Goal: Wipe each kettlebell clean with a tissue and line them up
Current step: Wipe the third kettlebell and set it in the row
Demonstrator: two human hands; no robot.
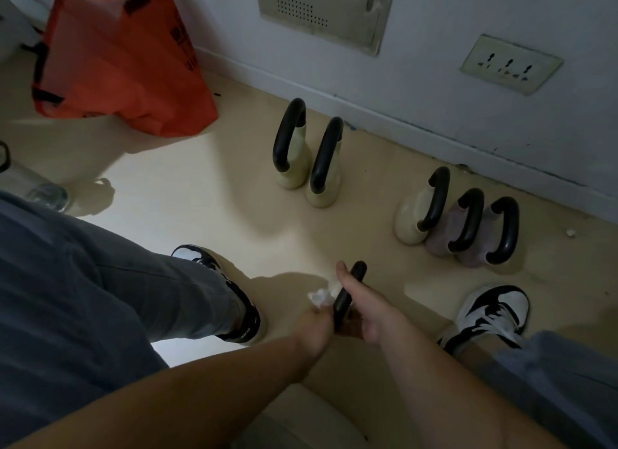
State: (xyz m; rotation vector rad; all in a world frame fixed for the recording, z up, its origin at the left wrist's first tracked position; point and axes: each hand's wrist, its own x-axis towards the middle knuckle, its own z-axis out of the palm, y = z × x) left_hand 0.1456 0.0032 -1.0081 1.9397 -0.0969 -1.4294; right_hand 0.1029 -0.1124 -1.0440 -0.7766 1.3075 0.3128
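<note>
Nearest, lower centre: curled right hand [369, 314] round a kettlebell's black loop handle [349, 293], pinched crumpled white tissue [319, 298] in left hand [317, 326] against it, probably mid-wipe; next needed lining up by the cream-and-mauve kettlebell row [446, 229] mid-right.

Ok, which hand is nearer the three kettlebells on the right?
Right. The right hand, gripping the handle, sits left of the trio and nearer the camera; the left hand, pinching the tissue, is further left, beyond that handle.
</note>
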